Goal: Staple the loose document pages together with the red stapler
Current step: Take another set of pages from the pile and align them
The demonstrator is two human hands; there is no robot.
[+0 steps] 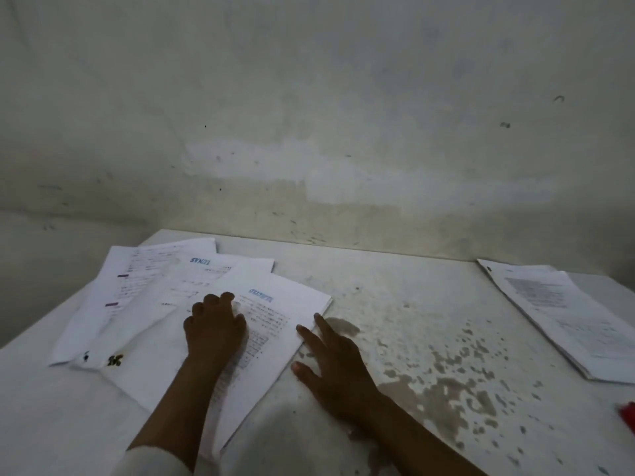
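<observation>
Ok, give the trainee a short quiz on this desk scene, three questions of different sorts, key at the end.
1. True or false: the left hand rests on the fanned pages.
2. Where is the red stapler? A) under the pages B) at the right edge of the table C) in the right hand
3. Fill in: the separate stack lies at the far ____ of the table.

Key: 1 true; 2 B; 3 right.
</observation>
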